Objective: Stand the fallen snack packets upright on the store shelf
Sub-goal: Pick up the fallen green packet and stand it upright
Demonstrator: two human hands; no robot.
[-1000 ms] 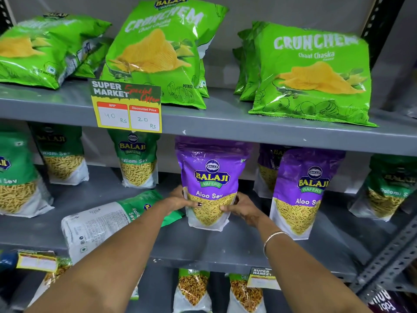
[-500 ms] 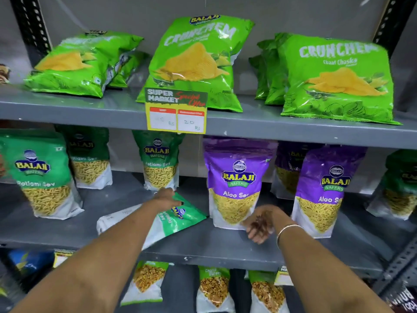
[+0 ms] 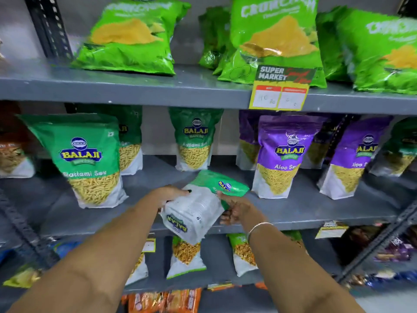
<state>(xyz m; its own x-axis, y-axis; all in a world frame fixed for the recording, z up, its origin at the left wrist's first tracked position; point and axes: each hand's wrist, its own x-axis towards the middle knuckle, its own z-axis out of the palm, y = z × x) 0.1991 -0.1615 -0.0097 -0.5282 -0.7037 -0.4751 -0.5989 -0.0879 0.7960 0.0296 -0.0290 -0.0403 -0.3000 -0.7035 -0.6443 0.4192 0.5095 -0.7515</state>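
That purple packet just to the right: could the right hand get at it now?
Probably not yet: the right hand is busy holding the green packet. The purple packet stands unobstructed.

Between left grip and right grip: fallen packet, lying tilted over the front edge of the middle shelf, bottom end overhanging toward the viewer. Left of the left grip: upright Ratlami Sev packet, near the shelf front. Behind both grips, toward the back: another upright Ratlami Sev pouch. Right of the right grip: upright Aloo Sev packet, a second Aloo Sev pouch farther right. Above the grips: top shelf carrying leaning chip bags; price tag hanging on its front edge, up and right. Below the grips: lower shelf with standing pouches.
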